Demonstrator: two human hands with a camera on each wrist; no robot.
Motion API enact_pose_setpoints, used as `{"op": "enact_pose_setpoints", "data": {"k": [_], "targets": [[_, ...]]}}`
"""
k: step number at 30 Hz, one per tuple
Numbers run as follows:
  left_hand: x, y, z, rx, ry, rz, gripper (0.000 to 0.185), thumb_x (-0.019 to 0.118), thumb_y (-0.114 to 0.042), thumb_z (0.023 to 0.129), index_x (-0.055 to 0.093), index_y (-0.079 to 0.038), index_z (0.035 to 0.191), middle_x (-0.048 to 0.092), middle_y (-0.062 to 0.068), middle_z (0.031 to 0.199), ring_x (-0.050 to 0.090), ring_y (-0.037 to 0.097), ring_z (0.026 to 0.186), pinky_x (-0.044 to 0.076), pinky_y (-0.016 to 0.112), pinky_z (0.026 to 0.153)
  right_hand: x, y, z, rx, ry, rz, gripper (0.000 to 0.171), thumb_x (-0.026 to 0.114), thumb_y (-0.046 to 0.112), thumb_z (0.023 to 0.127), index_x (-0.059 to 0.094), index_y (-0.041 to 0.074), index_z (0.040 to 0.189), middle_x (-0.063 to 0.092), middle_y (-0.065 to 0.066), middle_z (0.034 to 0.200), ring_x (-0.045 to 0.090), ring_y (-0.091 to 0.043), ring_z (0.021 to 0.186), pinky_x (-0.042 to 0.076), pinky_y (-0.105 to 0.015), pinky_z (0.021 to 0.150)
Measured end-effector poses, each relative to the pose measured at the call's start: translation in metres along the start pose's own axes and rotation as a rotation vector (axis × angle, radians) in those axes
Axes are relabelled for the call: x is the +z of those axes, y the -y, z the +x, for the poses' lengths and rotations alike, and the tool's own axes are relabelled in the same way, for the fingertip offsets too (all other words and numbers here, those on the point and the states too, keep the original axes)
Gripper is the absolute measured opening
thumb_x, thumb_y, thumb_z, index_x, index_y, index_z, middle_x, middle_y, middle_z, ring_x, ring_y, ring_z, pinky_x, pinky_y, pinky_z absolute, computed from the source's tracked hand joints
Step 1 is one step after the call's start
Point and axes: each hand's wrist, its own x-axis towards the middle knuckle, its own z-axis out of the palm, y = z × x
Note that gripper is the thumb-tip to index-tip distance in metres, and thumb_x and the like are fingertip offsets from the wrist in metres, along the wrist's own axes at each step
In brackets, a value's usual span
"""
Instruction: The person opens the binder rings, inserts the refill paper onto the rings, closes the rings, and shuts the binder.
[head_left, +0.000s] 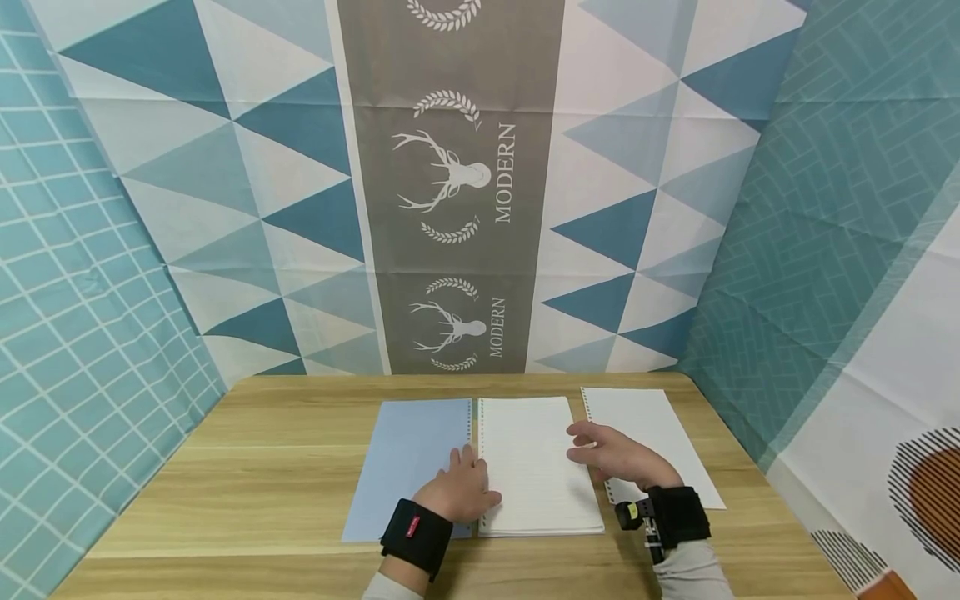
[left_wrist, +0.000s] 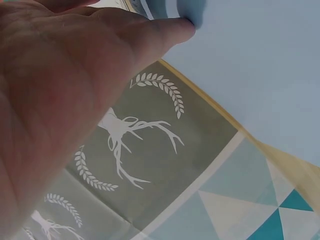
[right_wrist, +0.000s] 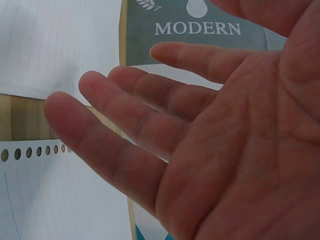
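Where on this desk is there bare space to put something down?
Bare wooden table lies left of the blue sheet, plus a strip behind the papers. The middle is crowded: lined paper stack, left hand, right hand, loose punched sheet.

Bare surface [head_left: 247, 467] is lying open to the left of the blue cover [head_left: 408, 467], giving a hand free passage there. The backdrop cloth [head_left: 457, 208] is closing off the far edge, and patterned cloth walls are hemming in both sides. A loose punched sheet [head_left: 652, 433] is lying flat near the right edge, beside the lined paper stack [head_left: 536, 467], neither rising in the way.
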Motion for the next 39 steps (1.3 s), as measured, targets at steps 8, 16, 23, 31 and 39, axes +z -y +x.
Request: {"op": "enact_pose_setpoints", "data": {"k": [8, 16, 23, 31, 39], "targets": [[0.001, 0.000, 0.001, -0.020, -0.008, -0.002, 0.064, 0.071, -0.034, 0.093, 0.055, 0.013, 0.134, 0.033, 0.032, 0.159, 0.031, 0.051, 0.149, 0.041, 0.065, 0.110, 0.004, 0.000, 0.000, -0.001, 0.024, -0.015, 0.057, 0.066, 0.027, 0.098, 0.048, 0.001, 0.145, 0.057, -0.022, 0.137, 0.063, -0.032, 0.116, 0.057, -0.049, 0.086], [-0.003, 0.004, -0.001, 0.010, 0.006, -0.052, 0.059, 0.081, -0.025, 0.085, 0.058, 0.002, 0.133, 0.034, 0.033, 0.158, 0.029, 0.053, 0.148, 0.038, 0.067, 0.111, 0.012, 0.001, 0.002, 0.024, 0.039, -0.044, 0.057, 0.069, 0.026, 0.096, 0.051, 0.002, 0.144, 0.060, -0.019, 0.133, 0.062, -0.032, 0.113, 0.056, -0.049, 0.087], [-0.009, 0.010, -0.002, 0.052, 0.043, -0.120, 0.035, 0.083, -0.021, 0.083, 0.059, -0.008, 0.104, 0.037, 0.034, 0.155, 0.025, 0.057, 0.148, 0.038, 0.069, 0.110, 0.013, 0.000, 0.004, 0.032, 0.037, -0.060, 0.057, 0.069, 0.026, 0.096, 0.050, 0.002, 0.144, 0.060, -0.019, 0.133, 0.062, -0.031, 0.111, 0.057, -0.047, 0.085], [-0.010, 0.012, -0.002, 0.065, 0.063, -0.127, 0.029, 0.084, -0.020, 0.082, 0.057, -0.011, 0.089, 0.046, 0.031, 0.147, 0.029, 0.058, 0.146, 0.043, 0.065, 0.105, 0.013, -0.003, 0.006, 0.043, 0.033, -0.019, 0.058, 0.069, 0.024, 0.096, 0.048, 0.001, 0.145, 0.059, -0.022, 0.133, 0.060, -0.024, 0.091, 0.054, -0.038, 0.067], [-0.013, 0.015, -0.001, 0.094, 0.102, -0.078, 0.031, 0.087, -0.024, 0.079, 0.059, -0.014, 0.086, 0.048, 0.028, 0.149, 0.034, 0.054, 0.146, 0.040, 0.064, 0.111, 0.014, -0.002, 0.005, 0.040, 0.027, -0.020, 0.058, 0.069, 0.023, 0.096, 0.048, 0.000, 0.146, 0.060, -0.021, 0.131, 0.059, -0.024, 0.082, 0.054, -0.038, 0.064]]}}
